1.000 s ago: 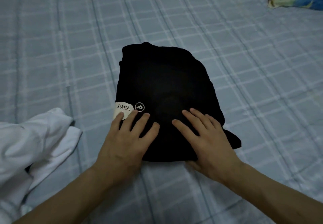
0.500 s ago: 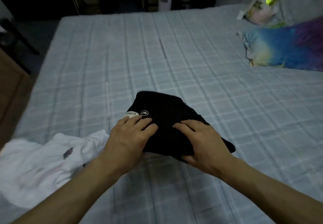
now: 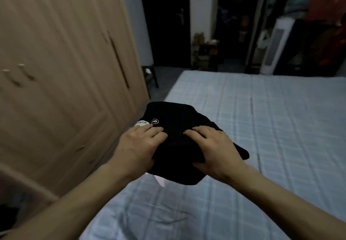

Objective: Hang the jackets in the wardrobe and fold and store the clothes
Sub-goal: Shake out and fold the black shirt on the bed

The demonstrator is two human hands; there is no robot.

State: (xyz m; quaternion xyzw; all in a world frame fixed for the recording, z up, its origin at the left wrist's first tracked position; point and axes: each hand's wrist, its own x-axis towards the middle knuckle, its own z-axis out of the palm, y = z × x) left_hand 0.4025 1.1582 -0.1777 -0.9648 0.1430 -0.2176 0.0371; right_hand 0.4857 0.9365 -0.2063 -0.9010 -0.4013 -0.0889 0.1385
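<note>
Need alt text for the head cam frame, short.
Two bare hands, left hand and right hand, hold a folded black garment lifted above a pale checked bed. Closed wooden wardrobe doors stand to the left, with a dark doorway beyond.

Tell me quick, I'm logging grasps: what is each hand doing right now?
Left hand: closed on the folded black garment, fingers on top.
Right hand: closed on the same garment, thumb underneath, lifting it off the bed.
</note>
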